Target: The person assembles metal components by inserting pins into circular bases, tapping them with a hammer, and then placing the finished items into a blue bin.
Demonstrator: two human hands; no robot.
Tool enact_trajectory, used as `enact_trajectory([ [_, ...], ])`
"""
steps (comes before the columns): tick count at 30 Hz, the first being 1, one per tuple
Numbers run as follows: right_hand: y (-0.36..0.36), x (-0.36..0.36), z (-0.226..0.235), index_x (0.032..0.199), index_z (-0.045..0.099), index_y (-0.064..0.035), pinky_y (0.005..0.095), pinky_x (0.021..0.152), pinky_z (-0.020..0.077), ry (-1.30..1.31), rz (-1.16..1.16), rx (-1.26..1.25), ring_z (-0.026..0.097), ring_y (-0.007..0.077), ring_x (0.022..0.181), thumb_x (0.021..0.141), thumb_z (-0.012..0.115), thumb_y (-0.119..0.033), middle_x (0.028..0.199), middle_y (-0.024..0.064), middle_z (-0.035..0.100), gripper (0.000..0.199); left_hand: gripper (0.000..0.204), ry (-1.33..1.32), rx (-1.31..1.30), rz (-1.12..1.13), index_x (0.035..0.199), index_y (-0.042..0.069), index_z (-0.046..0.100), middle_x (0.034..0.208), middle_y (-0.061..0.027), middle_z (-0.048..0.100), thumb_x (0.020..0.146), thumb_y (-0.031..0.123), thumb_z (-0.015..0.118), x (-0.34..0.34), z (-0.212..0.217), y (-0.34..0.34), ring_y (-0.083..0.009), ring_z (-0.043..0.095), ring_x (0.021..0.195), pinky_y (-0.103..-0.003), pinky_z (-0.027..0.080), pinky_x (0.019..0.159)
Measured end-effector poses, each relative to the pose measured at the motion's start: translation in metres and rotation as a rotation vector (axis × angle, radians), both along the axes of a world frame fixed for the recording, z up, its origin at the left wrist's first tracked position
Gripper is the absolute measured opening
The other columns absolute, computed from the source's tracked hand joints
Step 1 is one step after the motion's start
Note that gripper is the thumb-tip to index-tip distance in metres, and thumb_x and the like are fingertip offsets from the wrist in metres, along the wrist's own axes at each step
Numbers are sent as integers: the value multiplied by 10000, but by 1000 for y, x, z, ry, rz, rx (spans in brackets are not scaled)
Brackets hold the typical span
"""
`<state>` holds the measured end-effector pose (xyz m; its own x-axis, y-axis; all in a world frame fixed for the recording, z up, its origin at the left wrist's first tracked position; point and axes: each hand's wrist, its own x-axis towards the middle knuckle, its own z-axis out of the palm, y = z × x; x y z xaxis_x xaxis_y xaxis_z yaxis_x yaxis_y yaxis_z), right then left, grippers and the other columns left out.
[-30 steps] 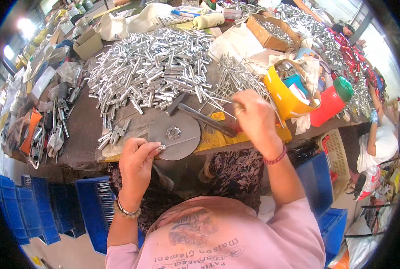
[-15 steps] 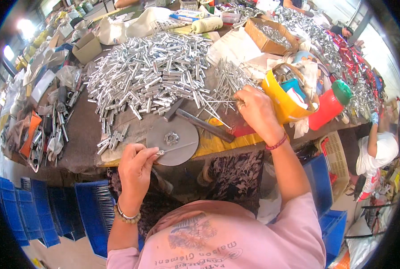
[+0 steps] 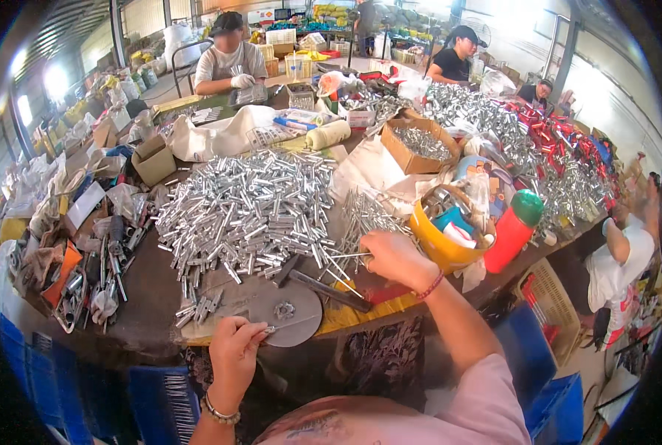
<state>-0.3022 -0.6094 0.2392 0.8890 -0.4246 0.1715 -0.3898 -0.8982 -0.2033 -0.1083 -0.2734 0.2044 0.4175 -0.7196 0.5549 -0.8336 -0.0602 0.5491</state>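
Observation:
My left hand [image 3: 234, 352] pinches a small metal fitting with a thin rod [image 3: 295, 323] sticking out to the right over a round grey disc [image 3: 301, 338]. A little cluster of small metal parts [image 3: 284, 310] sits on the disc. Beyond and to the right, my right hand [image 3: 397, 259] is closed on one end of a thin metal rod [image 3: 348, 256], at the near edge of a pile of similar rods [image 3: 371, 216]. Between my hands lies a hammer [image 3: 327, 290], its head toward the disc. Short metal tubes [image 3: 249, 208] are heaped behind it.
A yellow bucket [image 3: 435, 247] and a red bottle with a green cap [image 3: 510, 236] stand right of my right hand. Behind is a cardboard box [image 3: 418, 154] of metal parts. Tools and bags [image 3: 97, 259] crowd the left. Several people work around the table.
The view has tipped up, showing more of the room and people. My right hand has shifted left toward the rods, and a rod now shows in its fingers. My left hand keeps its pinch.

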Motion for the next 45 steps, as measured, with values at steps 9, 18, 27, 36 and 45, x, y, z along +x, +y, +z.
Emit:
enact_trajectory([
  [9,-18,12,-8,877,728,20,542,745,610,62,-20,6,760,442,847,789,712,-141,847,236,739,184,232,53,27,-43,1091,33,755,1022,-134,611,894,-84,783,10,-12,-12,-308,632,938,-359,516,808],
  [18,7,-6,-23,937,676,9,531,799,607,-305,-163,-4,749,448,905,797,699,-114,923,231,732,188,129,23,100,-89,1109,-14,722,1051,-127,584,988,-55,699,14,-18,-13,-287,604,1009,-371,497,901],
  [27,47,9,-24,1013,719,-33,509,846,588,-706,-129,126,724,427,962,829,678,11,1003,194,719,193,120,59,154,-71,1123,-9,725,1059,-126,577,1007,-25,701,19,-22,-8,-274,602,1000,-360,493,856],
  [36,126,52,-8,958,695,-27,484,807,564,-769,243,510,706,400,926,794,729,-49,934,183,692,168,201,-131,66,-38,1119,27,771,1008,-149,628,927,-33,759,22,-21,-5,-325,636,962,-402,514,861],
  [45,156,58,-19,1157,789,-69,394,937,521,-721,227,481,725,275,973,859,786,11,1013,62,800,309,258,-49,-5,-17,1081,85,792,969,-111,669,841,16,854,12,-12,-13,-320,661,881,-400,534,751],
])
